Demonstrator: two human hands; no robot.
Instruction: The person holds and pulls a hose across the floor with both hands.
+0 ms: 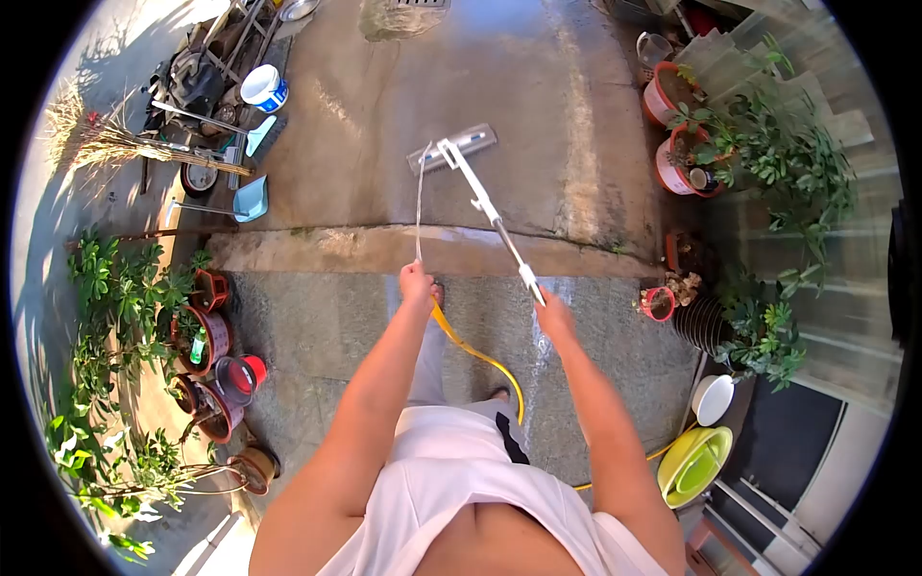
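My left hand [416, 283] is closed around the end of a yellow hose [477, 354], and a stream of water [420, 206] runs from it toward a flat mop head. The hose curves down past my legs. In my right hand [554, 317] I grip the lower end of a white and grey mop handle [497, 223]. The handle slants up and left to the wide mop head [453, 148], which lies on the wet concrete. Water reaches the mop head's left end.
Potted plants [211, 336] line the left side, below a blue dustpan [251, 199] and a white bucket [264, 88]. More pots [672, 168] stand at the right, above green basins [693, 466]. A low concrete edge [336, 250] crosses the ground ahead.
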